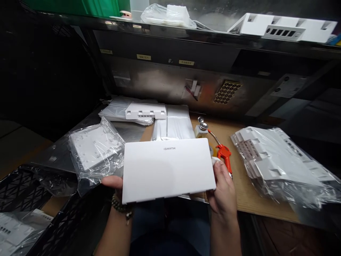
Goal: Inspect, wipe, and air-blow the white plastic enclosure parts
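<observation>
A brown wooden table is at right. In the middle of the frame, the left hand, most fingers hidden, and right hand, fingers curled, hold a flat white rectangular cover by 2 ends.

A white rectangular plastic panel, gripped at its ends by the left hand and right hand, screens part of the bench behind it. At right, a bare lane of brown wooden tabletop runs between an orange-red air gun and a stack of white slotted housings in clear film. The air gun and a small white bottle with a metal cap crowd the panel's far right corner. A white molded part in clear plastic hems in the left hand. Beyond, pale flat packets obstruct the bench surface; open air lies above them, beneath a dark overhead shelf.
</observation>
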{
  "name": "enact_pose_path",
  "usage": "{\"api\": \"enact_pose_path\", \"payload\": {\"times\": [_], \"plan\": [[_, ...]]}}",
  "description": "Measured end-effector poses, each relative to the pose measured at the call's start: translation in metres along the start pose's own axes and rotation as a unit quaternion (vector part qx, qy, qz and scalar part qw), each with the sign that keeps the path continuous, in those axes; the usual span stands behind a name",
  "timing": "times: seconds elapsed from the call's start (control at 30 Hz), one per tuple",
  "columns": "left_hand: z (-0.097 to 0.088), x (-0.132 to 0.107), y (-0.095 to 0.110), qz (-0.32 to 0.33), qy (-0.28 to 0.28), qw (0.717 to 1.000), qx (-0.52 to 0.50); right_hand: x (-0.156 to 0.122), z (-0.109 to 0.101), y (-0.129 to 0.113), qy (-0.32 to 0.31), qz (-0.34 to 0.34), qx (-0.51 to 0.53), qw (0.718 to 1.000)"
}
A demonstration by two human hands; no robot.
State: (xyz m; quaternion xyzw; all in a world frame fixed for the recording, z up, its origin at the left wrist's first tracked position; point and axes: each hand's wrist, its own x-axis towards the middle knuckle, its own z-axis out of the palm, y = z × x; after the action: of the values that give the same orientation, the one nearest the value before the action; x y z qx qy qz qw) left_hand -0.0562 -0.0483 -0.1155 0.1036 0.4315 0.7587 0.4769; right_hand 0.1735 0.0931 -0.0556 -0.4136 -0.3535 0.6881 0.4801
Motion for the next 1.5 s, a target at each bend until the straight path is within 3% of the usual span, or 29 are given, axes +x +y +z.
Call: {"api": "enact_pose_path", "payload": {"times": [0.13,0.27,0.37,0.43,0.5,0.63,0.73,0.93,1.17,1.2,1.27,1.33,1.37,1.43,1.5], "plan": [[0.024,-0.014,0.035,0.006,-0.034,0.998,0.053,0.002,-0.004,0.001,0.013,-0.058,-0.008,0.998],[0.039,-0.015,0.059,-0.007,0.017,0.983,0.184,0.007,-0.01,0.002,-0.011,-0.134,-0.045,0.99],[0.04,-0.017,0.061,0.083,0.019,0.972,0.219,0.015,-0.013,-0.004,0.019,-0.241,-0.118,0.963],[0.041,-0.022,0.06,0.145,-0.013,0.956,0.255,0.019,-0.014,-0.011,0.051,-0.292,-0.148,0.944],[0.044,-0.028,0.061,0.183,-0.055,0.932,0.309,0.02,-0.014,-0.018,0.034,-0.272,-0.134,0.952],[0.057,-0.03,0.065,0.244,-0.144,0.88,0.381,0.014,-0.011,-0.027,-0.062,-0.119,-0.07,0.988],[0.062,-0.024,0.063,0.268,-0.194,0.862,0.384,0.011,-0.009,-0.026,-0.07,-0.061,-0.047,0.995],[0.062,-0.018,0.06,0.259,-0.208,0.867,0.371,0.012,-0.01,-0.024,-0.034,-0.05,-0.02,0.998],[0.077,-0.027,0.057,0.213,-0.163,0.904,0.333,0.015,-0.012,-0.022,-0.011,-0.088,0.006,0.996],[0.078,-0.026,0.053,0.224,-0.152,0.914,0.303,0.014,-0.011,-0.022,0.004,-0.111,0.013,0.994],[0.081,-0.022,0.045,0.24,-0.074,0.952,0.177,0.012,-0.007,-0.024,0.035,-0.165,0.03,0.985],[0.084,-0.017,0.039,0.18,0.007,0.984,0.005,0.008,-0.003,-0.024,0.049,-0.214,0.046,0.975],[0.086,-0.014,0.038,0.111,0.01,0.991,-0.067,0.006,-0.002,-0.024,0.047,-0.231,0.046,0.971],[0.089,-0.011,0.04,-0.058,-0.054,0.985,-0.155,0.003,-0.003,-0.022,0.033,-0.253,0.03,0.966],[0.092,-0.008,0.046,-0.179,-0.103,0.96,-0.19,0.005,-0.009,-0.019,-0.001,-0.255,-0.003,0.967]]}}
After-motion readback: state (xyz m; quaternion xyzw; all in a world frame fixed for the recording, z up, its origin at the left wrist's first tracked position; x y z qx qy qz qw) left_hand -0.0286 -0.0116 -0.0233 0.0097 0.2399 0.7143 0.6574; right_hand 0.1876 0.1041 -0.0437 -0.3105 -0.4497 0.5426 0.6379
